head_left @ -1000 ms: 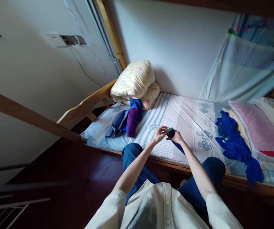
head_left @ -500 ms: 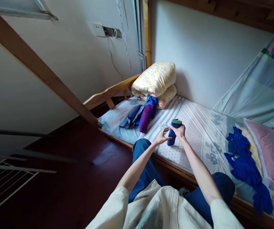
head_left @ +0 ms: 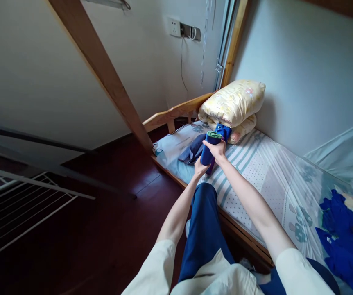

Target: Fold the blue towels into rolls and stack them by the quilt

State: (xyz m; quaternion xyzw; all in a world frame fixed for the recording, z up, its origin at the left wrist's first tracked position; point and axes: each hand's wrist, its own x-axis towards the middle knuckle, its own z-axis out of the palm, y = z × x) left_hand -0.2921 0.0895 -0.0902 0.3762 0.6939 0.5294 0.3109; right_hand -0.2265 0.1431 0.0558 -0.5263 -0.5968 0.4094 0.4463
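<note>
A tightly rolled blue garment (head_left: 207,155) with a green inner layer showing at its top end is held upright between my hands over the bed. My right hand (head_left: 216,149) wraps around its upper part. My left hand (head_left: 200,167) grips it near the bottom. Just behind the roll lie a dark blue-grey folded garment (head_left: 191,150) and a bright blue garment (head_left: 223,130); a purple roll (head_left: 211,167) is mostly hidden behind the held one.
A folded cream quilt (head_left: 233,102) sits at the bed's far corner. Crumpled blue clothing (head_left: 344,241) lies on the right of the sheet (head_left: 256,180). A wooden post (head_left: 102,69) rises at the left bed corner, with a white rack (head_left: 32,205) on the floor beyond.
The roll has moved left, toward the garments by the quilt. My left hand, apart from it before, now grips its lower end. The view has turned left.
</note>
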